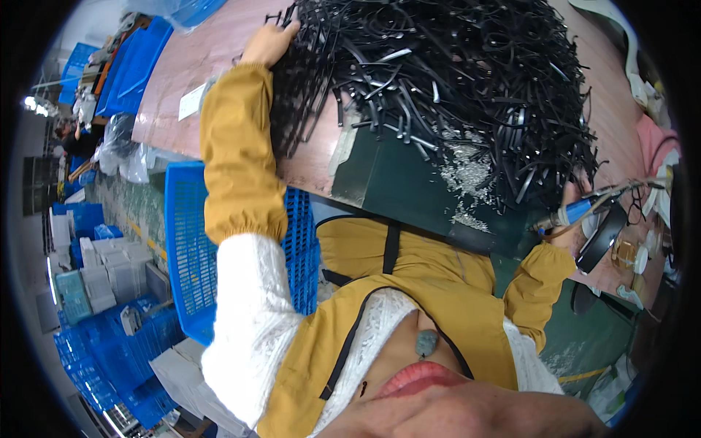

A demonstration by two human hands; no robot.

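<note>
A blue slatted crate stood beside the desk, with more blue crates stacked on the floor farther left. A blue-handled tool hung at the right, above small containers.

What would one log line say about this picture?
left hand: resting on edge of pile of black plastic strips | right hand: hidden behind pile | table: pink top | blue crate: beside table

Left arm outstretched, fingers curled
</note>
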